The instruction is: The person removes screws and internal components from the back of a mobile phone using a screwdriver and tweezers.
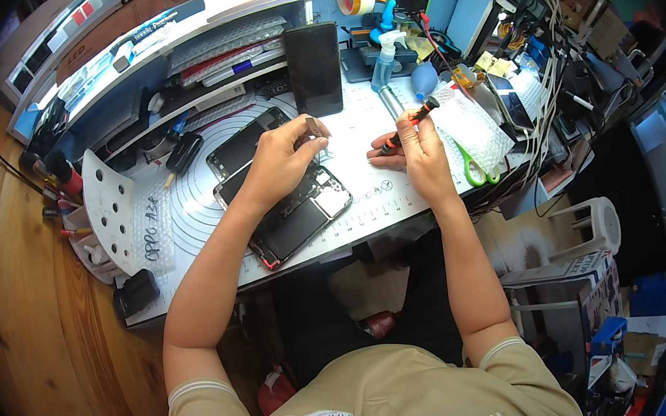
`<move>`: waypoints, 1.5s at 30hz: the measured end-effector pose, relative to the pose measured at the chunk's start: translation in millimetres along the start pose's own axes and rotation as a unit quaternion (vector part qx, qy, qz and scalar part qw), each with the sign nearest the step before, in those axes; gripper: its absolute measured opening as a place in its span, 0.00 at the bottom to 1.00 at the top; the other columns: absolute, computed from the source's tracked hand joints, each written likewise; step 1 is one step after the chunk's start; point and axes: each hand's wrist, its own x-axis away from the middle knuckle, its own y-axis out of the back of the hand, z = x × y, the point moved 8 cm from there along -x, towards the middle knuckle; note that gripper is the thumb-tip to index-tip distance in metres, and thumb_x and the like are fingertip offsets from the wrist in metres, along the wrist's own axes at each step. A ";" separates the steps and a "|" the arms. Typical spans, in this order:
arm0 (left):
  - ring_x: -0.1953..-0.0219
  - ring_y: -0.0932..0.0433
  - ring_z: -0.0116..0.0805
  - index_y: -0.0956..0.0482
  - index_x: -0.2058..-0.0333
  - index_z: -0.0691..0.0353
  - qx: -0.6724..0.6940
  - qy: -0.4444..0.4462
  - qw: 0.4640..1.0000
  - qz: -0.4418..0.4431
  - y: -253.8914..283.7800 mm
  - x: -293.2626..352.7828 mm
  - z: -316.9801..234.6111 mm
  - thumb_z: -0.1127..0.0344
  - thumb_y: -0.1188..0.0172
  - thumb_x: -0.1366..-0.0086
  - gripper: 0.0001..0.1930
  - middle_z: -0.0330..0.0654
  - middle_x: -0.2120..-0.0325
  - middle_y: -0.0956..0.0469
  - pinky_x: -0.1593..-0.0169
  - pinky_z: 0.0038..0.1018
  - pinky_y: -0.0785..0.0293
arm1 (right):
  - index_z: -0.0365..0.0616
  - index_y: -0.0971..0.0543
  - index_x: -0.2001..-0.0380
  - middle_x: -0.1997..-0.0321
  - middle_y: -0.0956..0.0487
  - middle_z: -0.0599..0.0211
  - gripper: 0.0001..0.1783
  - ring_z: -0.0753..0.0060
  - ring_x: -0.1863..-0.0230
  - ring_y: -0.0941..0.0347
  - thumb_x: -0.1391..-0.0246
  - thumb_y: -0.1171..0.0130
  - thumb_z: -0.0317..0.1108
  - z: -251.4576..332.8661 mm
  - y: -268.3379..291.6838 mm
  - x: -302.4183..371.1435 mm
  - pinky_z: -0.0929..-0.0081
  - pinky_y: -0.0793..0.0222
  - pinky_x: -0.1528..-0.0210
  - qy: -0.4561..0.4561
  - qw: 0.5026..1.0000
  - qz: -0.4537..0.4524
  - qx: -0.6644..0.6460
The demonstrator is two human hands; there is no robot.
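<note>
My right hand [424,161] is closed around a black-and-orange screwdriver [423,110], held aslant above the white work mat [360,155]. Over an opened phone [293,231], my left hand [285,158] has its fingers pinched together. A small dark thing shows between those fingertips, too small to name. The opened phone lies tilted on the mat with its inner parts bare and a reddish lower corner. Partly behind my left wrist, a dark phone panel [240,146] lies beyond it. At the back a black flat-screened device [314,74] stands upright.
Right of my right hand lie bubble wrap [472,130] and green-handled scissors [472,169]. A spray bottle [387,62] and a blue air blower [424,80] stand at the back. On the left are a white holder with holes [111,204] and a black object [136,294] at the table edge.
</note>
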 end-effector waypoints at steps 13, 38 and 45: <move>0.59 0.17 0.33 0.15 0.58 0.67 -0.011 -0.044 0.999 -0.025 3.5 1.2 -2.5 0.71 0.33 0.32 0.06 0.44 0.64 0.15 0.51 0.30 0.23 | 0.37 0.24 0.52 0.57 0.13 0.55 0.13 0.63 0.58 0.14 0.22 0.47 0.38 30.6 -12.1 0.2 0.65 0.20 0.54 0.133 0.988 0.008 0.078; 0.48 0.17 0.49 0.17 0.53 0.67 -0.128 -0.115 0.984 -0.047 21.5 -1.1 -8.2 0.77 0.29 0.45 0.19 0.50 0.51 0.17 0.42 0.37 0.22 | 0.33 0.17 0.70 0.65 0.17 0.41 0.08 0.33 0.61 0.19 0.45 0.33 0.29 29.8 67.1 28.5 0.44 0.25 0.54 0.091 0.827 -0.141 0.537; 0.52 0.16 0.52 0.16 0.49 0.65 -0.173 -0.060 0.983 -0.012 29.5 5.8 -1.7 0.74 0.29 0.44 0.22 0.53 0.53 0.15 0.45 0.39 0.20 | 0.33 0.14 0.70 0.64 0.17 0.40 0.11 0.34 0.60 0.19 0.44 0.31 0.33 22.2 69.4 29.4 0.45 0.24 0.53 0.085 0.825 -0.143 0.540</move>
